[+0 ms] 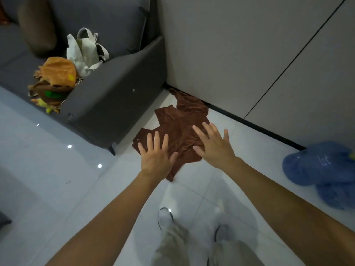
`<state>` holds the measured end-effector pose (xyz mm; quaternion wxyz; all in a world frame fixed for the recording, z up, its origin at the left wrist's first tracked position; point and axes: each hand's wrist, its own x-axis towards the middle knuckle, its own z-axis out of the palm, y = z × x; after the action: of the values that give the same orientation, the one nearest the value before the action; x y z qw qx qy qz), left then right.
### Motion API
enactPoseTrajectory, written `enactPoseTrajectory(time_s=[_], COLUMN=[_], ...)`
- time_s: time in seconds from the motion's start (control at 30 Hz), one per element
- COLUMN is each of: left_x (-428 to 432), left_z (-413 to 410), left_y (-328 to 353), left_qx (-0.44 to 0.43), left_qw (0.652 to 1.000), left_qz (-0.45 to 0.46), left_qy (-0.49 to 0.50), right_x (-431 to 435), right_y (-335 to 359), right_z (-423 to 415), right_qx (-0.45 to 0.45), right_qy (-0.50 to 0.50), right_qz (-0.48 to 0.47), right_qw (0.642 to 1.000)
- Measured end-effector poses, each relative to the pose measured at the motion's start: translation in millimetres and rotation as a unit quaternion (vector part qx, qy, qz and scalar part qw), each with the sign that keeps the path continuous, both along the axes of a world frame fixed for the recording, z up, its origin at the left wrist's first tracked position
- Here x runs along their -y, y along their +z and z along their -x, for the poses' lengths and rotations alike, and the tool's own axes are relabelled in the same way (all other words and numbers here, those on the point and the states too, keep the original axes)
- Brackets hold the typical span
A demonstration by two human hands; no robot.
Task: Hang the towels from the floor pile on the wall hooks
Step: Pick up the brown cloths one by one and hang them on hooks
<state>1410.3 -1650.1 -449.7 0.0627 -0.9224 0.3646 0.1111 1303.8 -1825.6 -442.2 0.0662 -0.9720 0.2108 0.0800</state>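
Towels (178, 123), brown in colour, lie in a loose overlapping pile on the pale tiled floor (57, 189). The pile sits in the corner between the grey sofa (107, 93) and the light wall (221, 45). Its far end reaches the dark skirting strip (249, 124) at the base of the wall; its near end tapers to a point toward the person.

Both arms are bare and extend forward and down over the pile.

1. Left hand (155, 160): palm down, fingers straight and spread, grasping nothing. It is positioned over the near left part of the pile.
2. Right hand (213, 146): palm down, fingers straight and spread, grasping nothing. It is positioned over the right edge of the pile, with the outer fingers past the cloth and above bare floor.

Contact between either palm and the cloth cannot be confirmed from this view.

Surrounding items:
- A pale tote bag (84, 50) rests on the sofa seat against the armrest.
- An orange and brown soft item (55, 77) lies just beside the bag, at the front edge of the seat.
- A blue plastic bag (315, 166) lies on the floor to the right, near the wall and well apart from the pile.
- 2 white shoes (165, 217) and light trousers (172, 246) appear at the bottom of the view.
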Motion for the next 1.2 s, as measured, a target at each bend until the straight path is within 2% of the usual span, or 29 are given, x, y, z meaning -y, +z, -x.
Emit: enactPoseTrajectory(time_s=[0.2,0.53,0.7,0.87,1.13,1.2], left_x=[46.4,123.5,156.3,188.7,192.0,188.3], left_z=[-44.5,-82.0,-115.5,-146.3,-170.1,-174.0], left_y=[-110.7,-478.7,-605.8,-667.2,-700.4,-701.4], left_qx=[-0.035,-0.07,-0.086,-0.119,-0.123,-0.147], left_qw=[0.998,0.995,0.994,0.986,0.986,0.978], left_qz=[-0.034,-0.053,0.0,0.073,0.044,0.08], left_qy=[0.035,0.047,0.067,0.09,0.102,0.122], right_x=[59.8,135.7,159.9,179.7,197.5,193.7], right_y=[-107.4,-474.3,-597.7,-653.7,-669.0,-665.2], right_z=[-58.4,-116.1,-136.1,-155.3,-184.6,-191.4], right_qx=[-0.025,-0.055,-0.053,-0.03,-0.011,0.0], right_qy=[0.03,0.071,0.102,0.134,0.176,0.181], right_qz=[-0.043,-0.065,-0.052,-0.055,-0.04,-0.049], right_qw=[0.998,0.994,0.992,0.989,0.983,0.982])
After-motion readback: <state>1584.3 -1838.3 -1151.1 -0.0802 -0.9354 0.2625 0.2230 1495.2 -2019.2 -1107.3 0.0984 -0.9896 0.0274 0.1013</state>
